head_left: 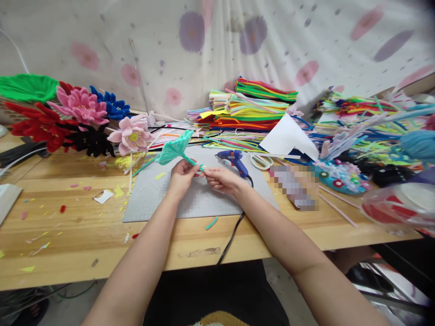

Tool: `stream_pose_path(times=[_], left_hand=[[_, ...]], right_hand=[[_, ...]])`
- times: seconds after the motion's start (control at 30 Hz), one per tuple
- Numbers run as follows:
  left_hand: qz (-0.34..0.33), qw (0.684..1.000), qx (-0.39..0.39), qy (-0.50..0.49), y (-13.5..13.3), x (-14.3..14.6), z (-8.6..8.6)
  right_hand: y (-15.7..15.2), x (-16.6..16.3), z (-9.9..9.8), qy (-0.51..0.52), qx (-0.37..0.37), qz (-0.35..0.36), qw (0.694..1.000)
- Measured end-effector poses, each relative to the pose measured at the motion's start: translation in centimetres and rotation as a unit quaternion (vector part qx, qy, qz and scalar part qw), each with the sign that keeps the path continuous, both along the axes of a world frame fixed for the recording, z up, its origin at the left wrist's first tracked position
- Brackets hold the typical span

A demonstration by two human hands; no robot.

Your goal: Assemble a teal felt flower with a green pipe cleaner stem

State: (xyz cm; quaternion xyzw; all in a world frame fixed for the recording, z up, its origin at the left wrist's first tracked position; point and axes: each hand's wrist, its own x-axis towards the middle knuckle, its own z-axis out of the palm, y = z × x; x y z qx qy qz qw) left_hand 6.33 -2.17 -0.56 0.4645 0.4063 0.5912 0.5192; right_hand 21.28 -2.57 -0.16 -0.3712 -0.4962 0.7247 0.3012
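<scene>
A mint-green fan-shaped leaf (pixel 174 148), made of fuzzy pipe cleaners, points up and left over the grey mat. My left hand (pixel 183 175) is closed around its stem just below the fan. At the stem's lower end, my right hand (pixel 221 180) pinches the tip of the green pipe cleaner (pixel 201 168) between thumb and fingers. Both hands are close together above the mat, fingertips nearly meeting. Beyond my right hand lies a blue glue gun (pixel 234 160), its nozzle facing left. A short green offcut (pixel 211 223) rests near the mat's front edge.
Fuzzy flowers (pixel 81 106) stand at the left. Bundles of coloured pipe cleaners (pixel 254 108) are stacked at the back. White-handled scissors (pixel 261 162), white paper (pixel 288 136) and a clear plastic container (pixel 401 206) lie rightward. A black cord (pixel 233 237) hangs over the table edge.
</scene>
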Motion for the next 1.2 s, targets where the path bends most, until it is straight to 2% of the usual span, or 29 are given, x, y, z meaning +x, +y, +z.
stream_pose_path(times=[0.07,0.17,0.23,0.33,0.4,0.47,0.53,0.6,0.67,0.73,0.77,0.83,0.9,0.97,1.07,1.13,1.2], left_hand=[[0.004,1.000,0.002,0.009,0.0,0.1,-0.1],[0.029,0.999,0.000,0.017,0.0,0.4,-0.2],[0.053,0.998,-0.007,0.015,-0.1,0.7,-0.3],[0.077,0.996,-0.032,0.018,-0.1,0.9,-0.5],[0.071,0.996,-0.056,0.016,-0.1,0.9,-0.5],[0.059,0.995,-0.077,0.006,-0.1,0.7,-0.4],[0.051,0.995,-0.083,-0.003,-0.1,0.5,-0.1],[0.053,0.996,-0.071,-0.003,0.0,0.3,0.0],[0.052,0.997,-0.057,0.002,0.0,0.2,0.1],[0.043,0.998,-0.043,0.006,0.1,0.1,0.2],[0.035,0.999,-0.035,0.007,0.1,0.1,0.2],[0.014,1.000,-0.019,0.010,0.0,0.0,0.2],[-0.008,1.000,-0.007,0.017,0.0,-0.1,0.3],[-0.022,0.999,-0.001,0.024,0.0,-0.3,0.3],[-0.012,1.000,0.001,0.021,0.2,-0.3,0.3],[0.008,1.000,0.001,0.017,0.2,-0.2,0.2],[0.027,0.999,-0.002,0.017,0.2,0.0,0.1]], right_hand=[[-0.1,-0.1,-0.1,-0.013,0.040,-0.046,0.998],[-0.4,-1.0,-0.4,-0.102,0.185,-0.134,0.968],[-0.7,-1.6,-0.5,-0.189,0.296,-0.169,0.921],[-1.3,-2.0,-0.5,-0.339,0.426,-0.192,0.816],[-1.6,-1.9,-0.4,-0.421,0.474,-0.180,0.752],[-1.7,-1.7,-0.3,-0.461,0.494,-0.161,0.720],[-1.5,-1.6,-0.3,-0.449,0.494,-0.163,0.726],[-1.1,-1.4,-0.3,-0.390,0.463,-0.172,0.777],[-0.7,-1.2,-0.3,-0.304,0.372,-0.164,0.862],[-0.4,-0.7,-0.2,-0.210,0.236,-0.124,0.940],[-0.3,-0.4,-0.2,-0.164,0.173,-0.098,0.966],[-0.3,0.2,-0.1,-0.077,0.082,-0.042,0.993],[-0.4,0.5,-0.2,-0.015,0.039,-0.001,0.999],[-0.5,0.4,-0.2,0.001,0.040,-0.006,0.999],[-0.6,-0.2,-0.5,-0.059,0.141,-0.088,0.984],[-0.7,-0.8,-0.6,-0.135,0.250,-0.152,0.947],[-1.0,-1.2,-0.7,-0.228,0.357,-0.200,0.884]])
